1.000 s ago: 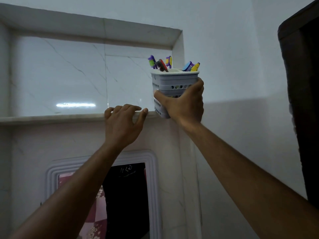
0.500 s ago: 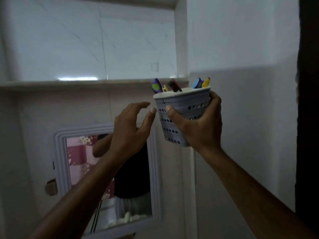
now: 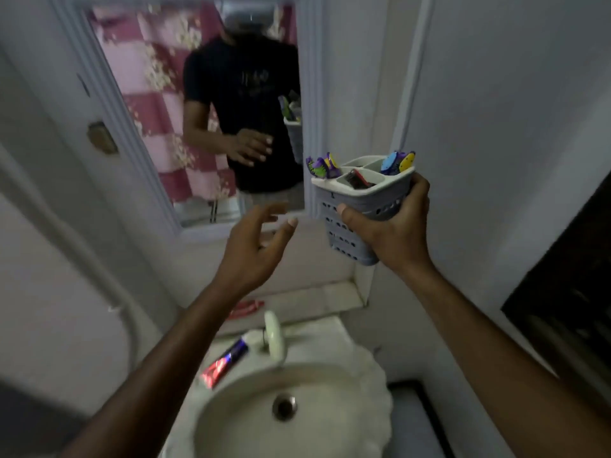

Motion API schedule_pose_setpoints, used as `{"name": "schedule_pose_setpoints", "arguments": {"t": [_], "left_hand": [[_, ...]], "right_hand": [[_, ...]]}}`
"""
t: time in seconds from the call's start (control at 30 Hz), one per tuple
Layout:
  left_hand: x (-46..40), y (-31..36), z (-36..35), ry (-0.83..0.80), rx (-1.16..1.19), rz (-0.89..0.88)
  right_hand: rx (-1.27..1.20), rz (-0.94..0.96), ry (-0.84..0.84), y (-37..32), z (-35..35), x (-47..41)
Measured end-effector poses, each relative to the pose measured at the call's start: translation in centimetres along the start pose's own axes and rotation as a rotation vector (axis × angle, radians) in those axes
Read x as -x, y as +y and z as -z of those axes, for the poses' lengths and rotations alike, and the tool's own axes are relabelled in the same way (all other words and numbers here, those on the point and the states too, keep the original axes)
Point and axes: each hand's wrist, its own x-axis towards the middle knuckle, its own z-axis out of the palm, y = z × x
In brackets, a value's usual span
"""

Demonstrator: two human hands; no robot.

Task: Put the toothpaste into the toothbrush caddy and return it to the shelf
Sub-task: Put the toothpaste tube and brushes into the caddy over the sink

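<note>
The caddy (image 3: 358,206) has come down from the high shelf where it stood a second ago, and the view has dropped with it, so that the mirror (image 3: 198,104) and the sink (image 3: 297,408) now fill the picture in place of the shelf. The right hand (image 3: 393,233) is clamped on the caddy, thumb across its near wall and fingers wrapped round the far side, and holds it in the air, tilted a little with its open top leaning toward the left hand. Toothbrushes (image 3: 322,165) stick up from the compartments, a purple and green bunch on the side nearer the left hand and a blue and yellow pair (image 3: 398,161) above the right hand's fingers. The left hand (image 3: 254,249) has left the shelf edge and hangs empty just beside the caddy, fingers spread apart and curled loosely, touching nothing.

The toothpaste (image 3: 228,361), a red and dark blue tube with a white cap, lies well below the left hand on the rim of the sink, just beside the white tap (image 3: 274,337), partly hidden by the left forearm. A second reddish tube (image 3: 246,307) lies on the ledge (image 3: 324,299) under the mirror, below the left hand; it is blurred. The mirror shows the person's dark shirt and the caddy.
</note>
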Motion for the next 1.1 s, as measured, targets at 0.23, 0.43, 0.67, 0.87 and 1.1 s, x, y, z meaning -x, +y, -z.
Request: {"name": "schedule_pose_setpoints", "arguments": {"t": [0.23,0.43,0.67,0.87,1.1], "left_hand": [[8.5,-8.0,-2.8,-0.059,0.052,0.265],[12.8,-15.0,-3.5,-0.031,0.012,0.483],[17.1,-22.3,-4.6,-0.139,-0.134,0.695],[18.0,-26.9,-4.3,-0.380,-0.551,0.667],[17.3,-29.5,-3.9,-0.412,-0.462,0.589]], "right_hand": [[0.097,-0.251,-0.127,8.7,-2.0,8.9],[0.252,-0.402,-0.163,14.6,-4.2,14.8],[0.341,-0.515,-0.176,20.6,-7.7,19.3],[0.314,-0.575,-0.187,22.7,-10.0,21.2],[0.312,-0.552,-0.173,22.7,-10.4,21.8]]}}
